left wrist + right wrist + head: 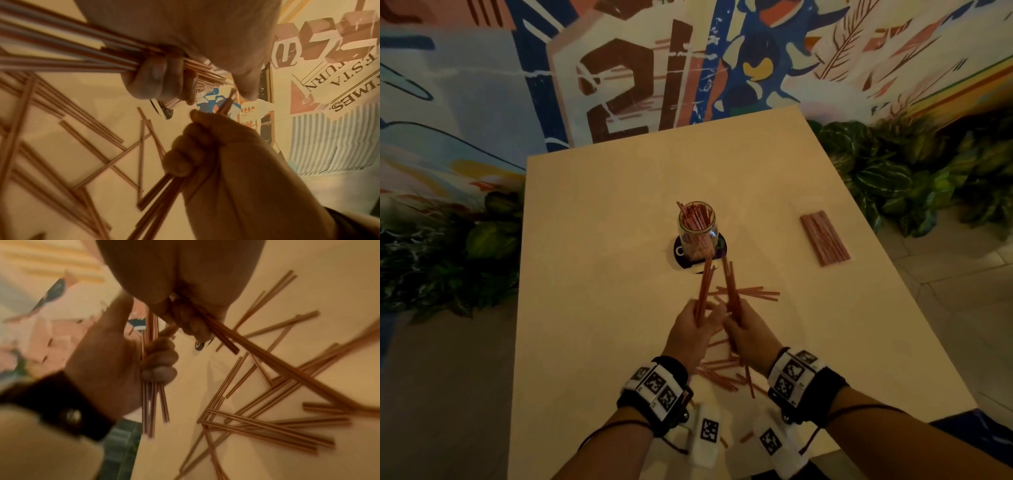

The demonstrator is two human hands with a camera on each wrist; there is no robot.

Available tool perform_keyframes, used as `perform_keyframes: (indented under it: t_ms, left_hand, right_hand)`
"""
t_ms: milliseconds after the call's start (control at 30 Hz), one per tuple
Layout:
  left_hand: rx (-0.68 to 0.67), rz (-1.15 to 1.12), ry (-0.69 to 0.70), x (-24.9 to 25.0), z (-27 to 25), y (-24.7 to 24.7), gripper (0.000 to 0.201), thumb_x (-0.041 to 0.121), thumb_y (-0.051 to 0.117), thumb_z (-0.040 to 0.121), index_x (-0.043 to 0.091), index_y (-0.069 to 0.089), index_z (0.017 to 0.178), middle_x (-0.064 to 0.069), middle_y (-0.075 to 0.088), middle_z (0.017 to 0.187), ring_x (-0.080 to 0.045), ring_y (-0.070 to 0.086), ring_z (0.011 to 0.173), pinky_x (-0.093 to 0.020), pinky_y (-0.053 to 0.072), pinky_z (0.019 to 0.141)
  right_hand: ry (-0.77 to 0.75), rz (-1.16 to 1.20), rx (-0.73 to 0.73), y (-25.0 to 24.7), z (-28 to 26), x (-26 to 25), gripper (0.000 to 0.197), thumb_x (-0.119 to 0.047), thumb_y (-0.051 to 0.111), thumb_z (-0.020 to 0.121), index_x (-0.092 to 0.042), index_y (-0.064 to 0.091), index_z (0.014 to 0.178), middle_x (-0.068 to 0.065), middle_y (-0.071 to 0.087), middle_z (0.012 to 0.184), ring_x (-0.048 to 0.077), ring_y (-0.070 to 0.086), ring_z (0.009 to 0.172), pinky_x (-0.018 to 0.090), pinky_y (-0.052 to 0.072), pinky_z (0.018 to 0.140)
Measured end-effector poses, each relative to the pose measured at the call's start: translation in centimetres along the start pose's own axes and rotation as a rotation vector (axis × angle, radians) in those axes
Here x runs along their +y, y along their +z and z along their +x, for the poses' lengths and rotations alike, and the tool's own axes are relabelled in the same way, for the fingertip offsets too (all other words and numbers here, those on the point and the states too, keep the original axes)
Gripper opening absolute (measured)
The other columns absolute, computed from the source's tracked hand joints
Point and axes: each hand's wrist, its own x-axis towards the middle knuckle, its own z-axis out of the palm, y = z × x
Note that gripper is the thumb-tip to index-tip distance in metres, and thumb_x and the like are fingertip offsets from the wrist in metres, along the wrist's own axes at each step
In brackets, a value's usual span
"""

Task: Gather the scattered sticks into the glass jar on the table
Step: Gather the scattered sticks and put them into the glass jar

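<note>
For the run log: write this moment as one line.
left hand: grips stick bundle | right hand: grips stick bundle | glass jar: partly filled | loose sticks: on table

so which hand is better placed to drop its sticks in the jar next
Probably the left hand: the tips of its bundle already reach the glass jar, nearer than the right hand and its sticks.

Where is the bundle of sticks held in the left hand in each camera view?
Head: the bundle is just left of centre, rising from the left hand toward the glass jar.
Left wrist: the bundle is upper left, running in from the left edge.
Right wrist: the bundle is centre-left, upright.
Shared landmark: the dark coaster.
</note>
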Motion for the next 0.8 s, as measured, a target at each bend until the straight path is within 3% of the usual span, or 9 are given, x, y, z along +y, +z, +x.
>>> perform_keyframes:
  t_ms: [67, 100, 200, 267, 367, 500, 600, 700, 800]
  left_hand:
    - [-0.031, 0.013, 0.017, 0.4, 0.4, 0.3, 0.017, 0.036, 0.066, 0.083, 0.025, 0.057, 0.092, 0.008, 0.046, 0.063, -0.007, 0.043, 0.052, -0.018, 0.036, 0.046]
    - [-0.039, 0.026, 0.019, 0.3, 0.6, 0.4, 0.018, 0.037, 0.07, 0.08, 0.027, 0.058, 0.09, 0.008, 0.049, 0.066, -0.01, 0.047, 0.057, -0.019, 0.039, 0.05]
    - [-0.071, 0.054, 0.006, 0.0, 0.9, 0.7, 0.021, 0.042, 0.071, 0.077, 0.026, 0.061, 0.085, 0.007, 0.063, 0.078, -0.017, 0.061, 0.08, -0.024, 0.047, 0.066]
    - [-0.106, 0.059, 0.009, 0.0, 0.9, 0.9, 0.019, 0.043, 0.067, 0.08, 0.026, 0.063, 0.086, 0.007, 0.066, 0.079, -0.014, 0.063, 0.081, -0.021, 0.047, 0.067]
    - [-0.156, 0.079, 0.024, -0.1, 0.9, 0.6, 0.012, 0.037, 0.063, 0.085, 0.024, 0.063, 0.087, 0.01, 0.064, 0.075, -0.008, 0.061, 0.073, -0.013, 0.044, 0.061]
    - [-0.22, 0.128, 0.032, -0.2, 1.2, 0.3, 0.016, 0.033, 0.058, 0.09, 0.021, 0.064, 0.097, 0.004, 0.066, 0.081, -0.009, 0.063, 0.074, -0.011, 0.05, 0.06]
    - [-0.256, 0.115, 0.0, -0.4, 1.4, 0.5, 0.012, 0.033, 0.057, 0.091, 0.023, 0.064, 0.09, -0.005, 0.065, 0.078, -0.019, 0.058, 0.066, -0.026, 0.048, 0.059]
    - [-0.268, 0.127, -0.016, -0.5, 1.4, 0.7, 0.008, 0.023, 0.056, 0.092, 0.02, 0.062, 0.087, 0.0, 0.054, 0.064, -0.012, 0.046, 0.051, -0.021, 0.039, 0.052]
    - [-0.26, 0.27, 0.074, -0.2, 1.2, 1.2, 0.021, 0.016, 0.049, 0.094, 0.014, 0.061, 0.111, 0.003, 0.063, 0.08, -0.006, 0.054, 0.065, -0.016, 0.042, 0.062]
  right_hand:
    - [-0.063, -0.163, -0.05, 0.7, -0.4, -0.2, 0.026, -0.017, 0.047, 0.093, -0.023, 0.041, 0.118, -0.007, 0.056, 0.086, 0.005, 0.053, 0.067, 0.015, 0.046, 0.06]
    - [-0.059, -0.138, -0.087, 1.0, -0.7, -0.4, 0.044, -0.014, 0.049, 0.092, -0.021, 0.033, 0.132, -0.006, 0.058, 0.099, 0.008, 0.059, 0.08, 0.016, 0.05, 0.069]
    - [-0.012, -0.138, -0.143, 1.1, -0.9, -0.8, 0.09, -0.008, 0.057, 0.088, -0.014, -0.01, 0.147, -0.006, 0.05, 0.124, 0.015, 0.056, 0.111, 0.016, 0.048, 0.086]
    - [-0.021, -0.196, -0.157, 0.8, -0.9, -1.1, 0.109, -0.005, 0.063, 0.082, -0.013, -0.028, 0.142, 0.0, 0.055, 0.129, 0.016, 0.058, 0.111, 0.022, 0.05, 0.091]
    - [-0.003, -0.14, -0.167, 0.3, -1.0, -1.5, 0.118, 0.003, 0.064, 0.076, -0.015, -0.036, 0.137, 0.006, 0.056, 0.128, 0.019, 0.061, 0.105, 0.025, 0.052, 0.084]
    - [0.058, 0.077, -0.179, -0.3, -0.4, -1.1, 0.127, 0.011, 0.066, 0.07, -0.028, -0.032, 0.14, 0.002, 0.056, 0.118, 0.023, 0.063, 0.1, 0.038, 0.056, 0.082]
    - [0.104, 0.263, -0.214, -0.4, -0.1, -1.1, 0.125, 0.018, 0.06, 0.063, -0.031, -0.022, 0.143, 0.006, 0.059, 0.099, 0.023, 0.063, 0.079, 0.034, 0.056, 0.065]
    - [0.162, 0.489, -0.215, -0.6, -0.1, -1.1, 0.101, 0.013, 0.045, 0.052, -0.022, 0.016, 0.142, 0.001, 0.054, 0.06, 0.011, 0.045, 0.045, 0.02, 0.036, 0.038]
    - [0.25, 0.649, -0.217, -0.8, -0.1, -1.1, 0.068, 0.004, 0.041, 0.046, -0.016, 0.044, 0.111, 0.006, 0.047, 0.069, 0.015, 0.038, 0.056, 0.024, 0.026, 0.048]
